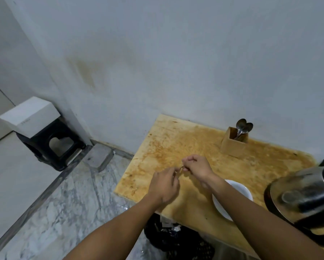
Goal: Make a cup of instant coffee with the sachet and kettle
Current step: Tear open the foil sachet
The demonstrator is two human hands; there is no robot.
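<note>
My left hand (164,184) and my right hand (197,167) meet over the stained wooden table (168,143), both pinching a small sachet (181,168) between the fingertips. Most of the sachet is hidden by my fingers. A white cup (238,188) stands on the table under my right forearm, partly covered by it. A steel kettle (304,199) with a black rim sits at the right edge of the table.
A wooden holder with two spoons (234,141) stands at the back by the wall. A dark bin with a bag (176,239) sits under the table's front edge. On the floor to the left are a black stool with a white box (28,116) and a stone block (99,156).
</note>
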